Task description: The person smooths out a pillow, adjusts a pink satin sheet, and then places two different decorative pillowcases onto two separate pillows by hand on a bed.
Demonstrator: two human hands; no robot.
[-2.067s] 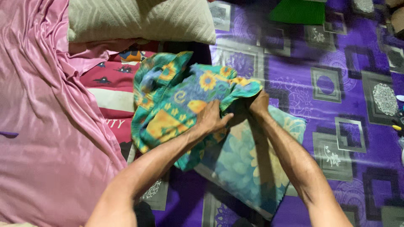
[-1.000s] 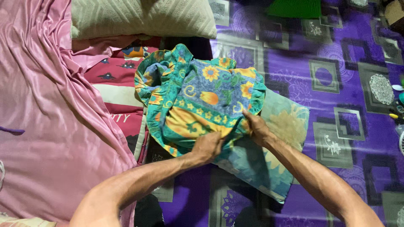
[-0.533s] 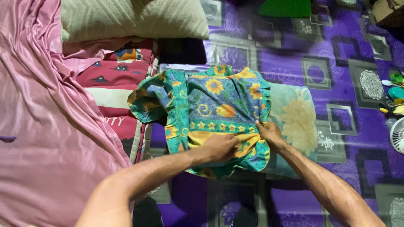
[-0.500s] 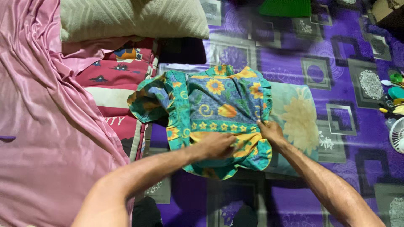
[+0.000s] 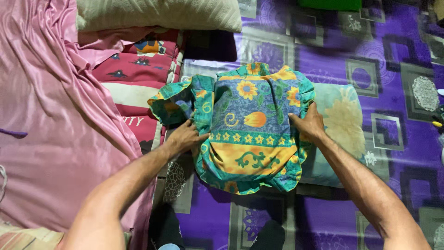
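Both hands are on the green, blue and yellow sunflower-print pillowcase with a frilled edge (image 5: 252,127), one at each side. From the head view, the left hand (image 5: 185,137) pinches the frill on its left edge, fingers curled into the fabric, and the right hand (image 5: 309,124) lies with fingers spread against the right edge, pressing more than clutching; whether the thumb has hooked any cloth underneath is hard to tell. So the left one is grasping the pillowcase and the right one is flat on it.

That pillowcase sits roughly mid-frame, bunched over the left part of a pale teal pillow with faded yellow flowers (image 5: 344,122), whose right part sticks out bare just past the right hand. One loose corner of the pillowcase flops out to the upper left.

Everything lies on a purple bedsheet with grey square and medallion patterns (image 5: 384,51), which covers most of the right and bottom of the view. On the left a shiny pink satin sheet (image 5: 51,139) is draped in folds, and between it and the pillowcase peeks a red cartoon-print cloth with a white band (image 5: 134,83). Up top is a beige ribbed pillow (image 5: 157,14), with a dark cushion just beside it. A green item (image 5: 330,4) is cut off at the top edge. Lighting is dim, kind of indoor-evening.
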